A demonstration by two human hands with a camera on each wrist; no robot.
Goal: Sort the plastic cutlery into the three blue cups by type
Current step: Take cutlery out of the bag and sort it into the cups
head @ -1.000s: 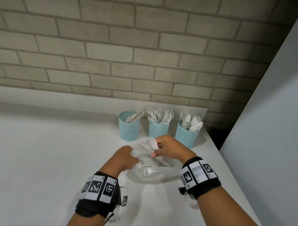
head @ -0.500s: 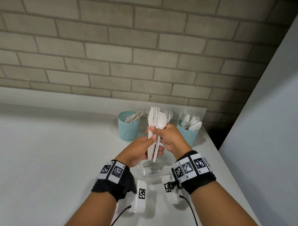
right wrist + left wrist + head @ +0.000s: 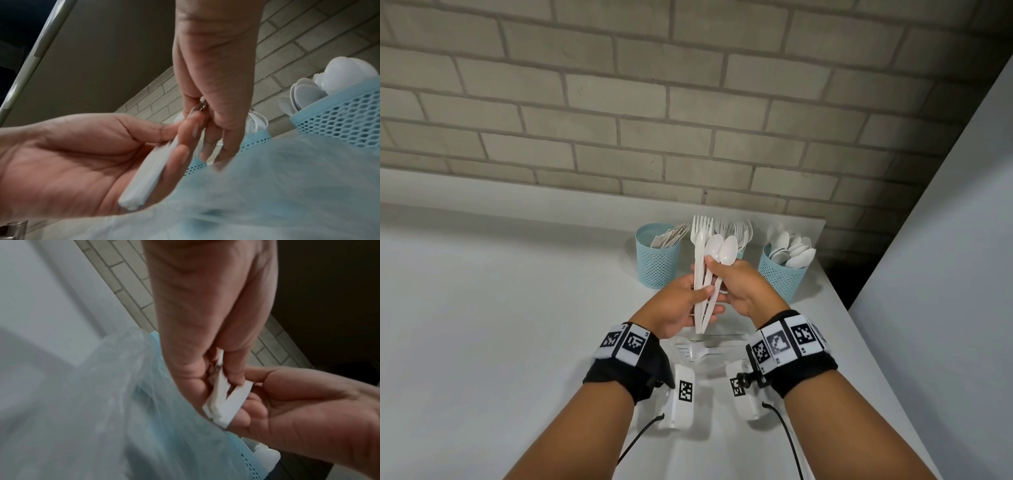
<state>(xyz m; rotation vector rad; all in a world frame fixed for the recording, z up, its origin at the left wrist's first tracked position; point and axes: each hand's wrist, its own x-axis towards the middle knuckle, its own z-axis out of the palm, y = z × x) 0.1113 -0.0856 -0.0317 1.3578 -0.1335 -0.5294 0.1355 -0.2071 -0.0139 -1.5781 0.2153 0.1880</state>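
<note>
I hold a bundle of white plastic cutlery (image 3: 703, 274) upright in front of the cups, with a fork and two spoon bowls fanned at its top. My left hand (image 3: 700, 295) grips the handles low down. My right hand (image 3: 717, 271) pinches the spoons just below their bowls. The handle ends (image 3: 139, 186) lie in my left palm. Three blue mesh cups stand at the back: the left cup (image 3: 659, 262) holds knives and the right cup (image 3: 782, 279) holds spoons. The middle cup (image 3: 740, 254), holding forks, is mostly hidden behind the bundle.
A clear plastic bag (image 3: 705, 346) with a few more forks lies on the white table (image 3: 500, 325) under my wrists. The brick wall (image 3: 688, 120) runs right behind the cups. The table's right edge (image 3: 866, 342) lies near the spoon cup.
One second ago both hands were down at the bag. They have since lifted a bundle of cutlery in front of the cups, and the spoons now fan out from it.
</note>
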